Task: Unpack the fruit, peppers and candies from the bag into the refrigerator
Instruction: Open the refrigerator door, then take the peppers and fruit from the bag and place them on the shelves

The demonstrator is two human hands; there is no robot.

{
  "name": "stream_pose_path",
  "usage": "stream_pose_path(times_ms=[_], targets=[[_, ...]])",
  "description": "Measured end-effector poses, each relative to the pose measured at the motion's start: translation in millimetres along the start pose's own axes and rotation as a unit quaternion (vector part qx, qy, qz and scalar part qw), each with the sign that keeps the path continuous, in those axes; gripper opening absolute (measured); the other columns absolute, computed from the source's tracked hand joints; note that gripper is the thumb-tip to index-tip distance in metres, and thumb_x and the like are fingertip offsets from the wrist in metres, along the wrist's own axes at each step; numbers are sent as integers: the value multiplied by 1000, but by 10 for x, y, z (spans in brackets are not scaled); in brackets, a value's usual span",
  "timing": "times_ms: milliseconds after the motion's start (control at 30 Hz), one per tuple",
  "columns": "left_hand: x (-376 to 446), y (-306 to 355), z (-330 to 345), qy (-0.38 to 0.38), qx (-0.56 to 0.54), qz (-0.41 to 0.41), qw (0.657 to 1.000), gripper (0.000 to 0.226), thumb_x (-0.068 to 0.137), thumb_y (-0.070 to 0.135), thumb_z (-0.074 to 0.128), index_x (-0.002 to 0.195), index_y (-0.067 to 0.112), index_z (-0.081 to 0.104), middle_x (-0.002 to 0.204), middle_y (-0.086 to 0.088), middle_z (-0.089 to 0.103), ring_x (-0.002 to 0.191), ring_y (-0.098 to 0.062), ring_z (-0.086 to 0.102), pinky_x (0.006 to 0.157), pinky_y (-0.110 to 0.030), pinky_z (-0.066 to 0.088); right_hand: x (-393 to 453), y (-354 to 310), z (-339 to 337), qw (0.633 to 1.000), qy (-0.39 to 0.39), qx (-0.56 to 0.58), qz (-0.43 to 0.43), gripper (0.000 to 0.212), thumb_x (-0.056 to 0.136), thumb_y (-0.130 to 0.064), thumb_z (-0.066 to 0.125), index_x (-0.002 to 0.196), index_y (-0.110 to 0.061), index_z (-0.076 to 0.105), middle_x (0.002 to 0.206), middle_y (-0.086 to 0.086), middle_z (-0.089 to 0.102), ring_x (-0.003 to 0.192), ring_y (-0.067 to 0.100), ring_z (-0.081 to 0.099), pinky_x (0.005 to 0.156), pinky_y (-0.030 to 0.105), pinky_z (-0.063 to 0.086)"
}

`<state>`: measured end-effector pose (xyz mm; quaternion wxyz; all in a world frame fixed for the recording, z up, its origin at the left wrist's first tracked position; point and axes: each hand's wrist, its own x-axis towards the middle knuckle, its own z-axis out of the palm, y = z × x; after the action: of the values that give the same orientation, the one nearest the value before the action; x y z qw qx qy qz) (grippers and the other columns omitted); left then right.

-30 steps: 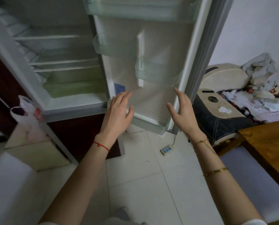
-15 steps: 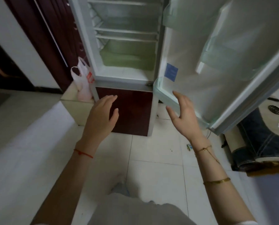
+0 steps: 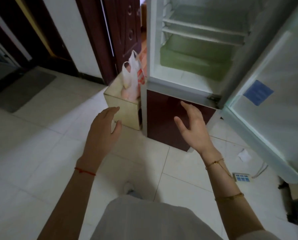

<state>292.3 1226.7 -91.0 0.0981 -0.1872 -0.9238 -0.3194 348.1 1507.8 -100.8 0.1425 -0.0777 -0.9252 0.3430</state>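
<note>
A white plastic bag (image 3: 132, 78) with red print stands on a low beige box (image 3: 125, 108) just left of the refrigerator (image 3: 193, 87). The fridge's upper compartment is open, with bare shelves and a green drawer inside. Its door (image 3: 273, 94) swings out to the right. My left hand (image 3: 104, 132) hovers in front of the box, fingers apart, holding nothing. My right hand (image 3: 192, 129) is raised before the dark red lower door, also open and empty. The bag's contents are hidden, apart from a pinkish shape showing through the plastic.
A dark wooden door (image 3: 124, 32) stands behind the bag. A grey mat (image 3: 23, 89) lies on the tiled floor at left. A power strip (image 3: 242, 177) with its cable lies on the floor at right, under the fridge door.
My view has swung left and down from the fridge door toward the bag. Both hands have moved off the door and now hover lower, near the box.
</note>
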Motion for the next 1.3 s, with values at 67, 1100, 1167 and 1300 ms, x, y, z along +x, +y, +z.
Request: stream_pose_path(times_ms=[67,1100,1167,1300], targets=[[220,-298,-127,4,13,-8,1000,40,95,12,59,134,5,55,132,-12,61,122,-27,57,104,-35,43,282,-148,262,1000,-7,10,-3,58,95,-35,56,147,-17,39,149,5,43,142,18,30,119,32,23],[4020,-2376,217,-11,1,-44,999,41,97,15,56,137,10,54,136,-8,59,127,-21,54,106,-28,39,4439,-569,2228,996,-63,45,-55,48,97,-36,52,142,-19,42,139,-1,50,128,14,47,105,39,44],[4268,-2434,286,-14,-5,-41,999,40,96,15,57,136,10,55,135,-9,60,125,-22,55,104,-28,40,4678,-535,2290,997,-59,42,-28,51,98,-41,50,143,-20,41,142,-2,48,130,12,45,108,39,43],[4704,-2571,460,-44,-3,-19,999,38,96,16,57,133,9,58,130,-9,63,119,-23,59,98,-24,39,5069,-466,2421,998,-40,40,18,48,99,-41,50,143,-23,40,142,-6,48,130,9,44,110,37,42]])
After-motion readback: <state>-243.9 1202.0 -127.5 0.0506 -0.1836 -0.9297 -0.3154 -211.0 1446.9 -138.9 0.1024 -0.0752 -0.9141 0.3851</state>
